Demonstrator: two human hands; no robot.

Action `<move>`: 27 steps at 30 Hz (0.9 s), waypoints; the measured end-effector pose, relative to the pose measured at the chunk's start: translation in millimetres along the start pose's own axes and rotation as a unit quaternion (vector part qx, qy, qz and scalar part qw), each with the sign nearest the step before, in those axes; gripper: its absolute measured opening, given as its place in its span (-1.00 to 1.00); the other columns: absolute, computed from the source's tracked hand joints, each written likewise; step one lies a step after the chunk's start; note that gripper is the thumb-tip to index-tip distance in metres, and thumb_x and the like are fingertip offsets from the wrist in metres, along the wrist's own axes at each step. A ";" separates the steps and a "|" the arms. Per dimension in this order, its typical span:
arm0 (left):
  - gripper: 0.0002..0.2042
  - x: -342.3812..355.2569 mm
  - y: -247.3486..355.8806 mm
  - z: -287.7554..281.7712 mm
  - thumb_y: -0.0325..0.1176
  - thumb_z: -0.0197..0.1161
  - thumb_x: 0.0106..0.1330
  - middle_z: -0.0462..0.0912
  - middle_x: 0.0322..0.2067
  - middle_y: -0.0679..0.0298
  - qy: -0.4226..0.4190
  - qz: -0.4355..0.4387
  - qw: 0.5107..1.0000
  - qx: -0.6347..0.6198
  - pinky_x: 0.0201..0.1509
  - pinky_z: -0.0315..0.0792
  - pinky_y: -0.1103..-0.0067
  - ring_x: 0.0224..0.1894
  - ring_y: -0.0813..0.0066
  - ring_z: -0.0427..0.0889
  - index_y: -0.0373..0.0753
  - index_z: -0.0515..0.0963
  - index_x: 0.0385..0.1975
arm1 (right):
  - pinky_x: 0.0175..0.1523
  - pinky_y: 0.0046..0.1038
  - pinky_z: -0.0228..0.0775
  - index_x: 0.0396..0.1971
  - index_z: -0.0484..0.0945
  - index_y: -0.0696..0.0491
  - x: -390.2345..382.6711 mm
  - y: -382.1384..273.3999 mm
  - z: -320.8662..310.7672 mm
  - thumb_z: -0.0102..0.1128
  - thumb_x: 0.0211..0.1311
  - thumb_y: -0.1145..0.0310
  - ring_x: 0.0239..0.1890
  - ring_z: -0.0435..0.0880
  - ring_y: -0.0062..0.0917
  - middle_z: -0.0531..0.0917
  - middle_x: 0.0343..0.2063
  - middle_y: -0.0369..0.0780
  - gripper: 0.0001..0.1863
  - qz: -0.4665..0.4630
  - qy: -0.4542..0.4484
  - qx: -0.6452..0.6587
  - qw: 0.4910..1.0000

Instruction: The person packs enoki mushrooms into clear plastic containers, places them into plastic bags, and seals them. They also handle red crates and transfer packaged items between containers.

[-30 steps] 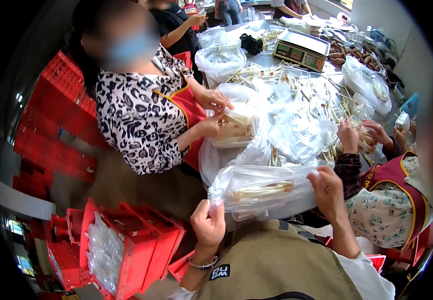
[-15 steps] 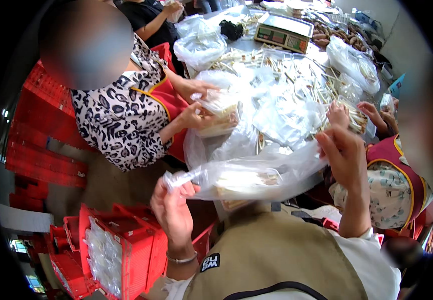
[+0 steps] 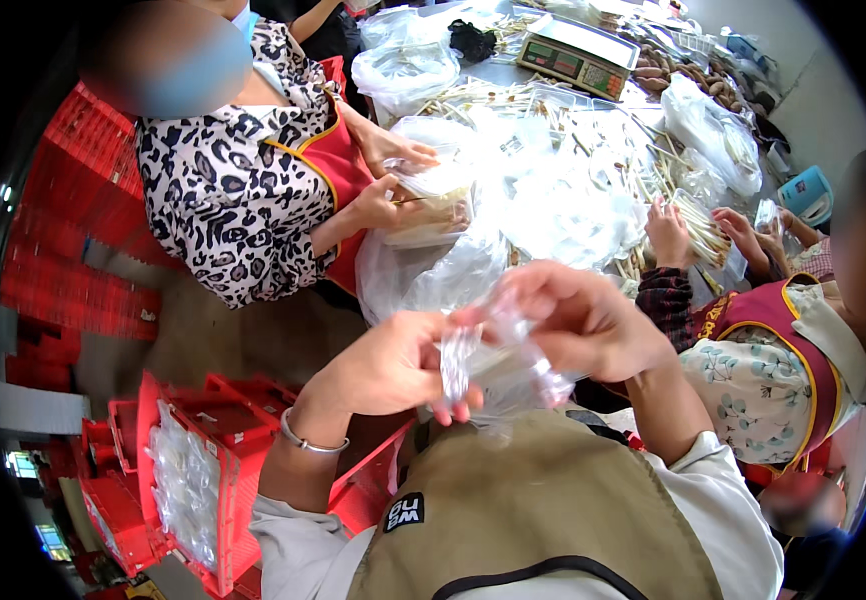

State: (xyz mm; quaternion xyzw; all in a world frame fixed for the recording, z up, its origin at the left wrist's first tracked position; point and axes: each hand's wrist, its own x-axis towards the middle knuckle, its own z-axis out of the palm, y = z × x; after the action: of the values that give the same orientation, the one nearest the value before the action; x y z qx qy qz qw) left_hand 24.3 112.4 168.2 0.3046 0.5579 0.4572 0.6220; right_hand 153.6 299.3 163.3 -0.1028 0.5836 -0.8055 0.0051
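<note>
Your clear plastic bag (image 3: 501,378) is between your two hands, just above the upper edge of your khaki garment (image 3: 543,500); fingers and glare cover much of it, so its contents are hard to make out. Your left hand (image 3: 398,365) pinches a gathered, crinkled end of it between thumb and fingers. Your right hand (image 3: 583,325) is bent over the other end, fingertips smeared by motion; cannot tell whether they grip or only touch. Beyond both hands, glare washes out the plastic sheeting (image 3: 568,215) on the bench (image 3: 498,74), and the pale stalks (image 3: 493,98) lie too tangled to count. Far beyond your right hand, brown roots (image 3: 718,90), partly covered, also uncountable. Forward and left of your left hand, a co-worker in a spotted top (image 3: 233,180), face blurred, both hands over a packed tray (image 3: 428,238) whose contents are half hidden by plastic. Right of your right hand, a second co-worker in a floral garment (image 3: 768,385), face blurred too. Top edge cuts a third person down to a forearm and dark clothing. Counted: one bangle (image 3: 315,440) on your left wrist, one scale (image 3: 578,62) and one black bundle (image 3: 471,41) far ahead, one blue container (image 3: 806,194) beyond your right hand. Left of your left hand, one red crate (image 3: 238,500) of clear packs, number unclear.
</note>
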 end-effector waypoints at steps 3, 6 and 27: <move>-0.71 18.7 -20.1 -8.2 -0.62 0.20 0.11 0.58 -0.39 0.33 -0.031 0.177 0.983 0.024 -0.41 0.43 0.70 -0.41 0.64 0.55 -0.34 0.49 -0.13 | -0.34 -0.52 0.41 -0.04 0.31 0.07 11.4 -6.4 12.6 0.14 0.05 0.56 -0.29 0.59 -0.52 0.57 -0.24 -0.18 -0.57 0.073 -0.095 -0.336 0.934; -0.84 30.0 -31.9 0.4 -0.56 0.18 0.16 0.58 -0.43 0.37 0.065 0.206 0.976 -0.032 -0.31 0.37 0.74 -0.39 0.74 0.47 -0.36 0.54 -0.26 | -0.33 -0.42 0.41 -0.21 0.34 0.07 16.2 -4.8 22.2 0.29 -0.11 0.49 -0.32 0.56 -0.37 0.52 -0.35 -0.16 -0.58 -0.010 -0.006 -0.561 0.828; -0.69 8.7 -42.8 -23.2 -0.62 0.27 0.00 0.55 -0.14 0.06 0.023 0.082 0.979 -0.183 -0.23 0.48 0.65 -0.26 0.48 0.60 -0.45 0.52 -0.19 | -0.05 -0.39 0.39 0.18 0.09 0.18 -1.9 26.7 -13.0 -0.15 0.36 0.18 -0.24 0.60 -0.43 0.58 -0.15 -0.06 -0.47 0.012 0.064 0.023 0.998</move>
State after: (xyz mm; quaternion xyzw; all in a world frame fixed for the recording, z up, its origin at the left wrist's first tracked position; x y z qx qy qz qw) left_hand 11.2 100.4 122.0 0.2199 0.4521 0.6082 0.6143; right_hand 150.2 303.2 134.0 -0.0440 0.5653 -0.8235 -0.0196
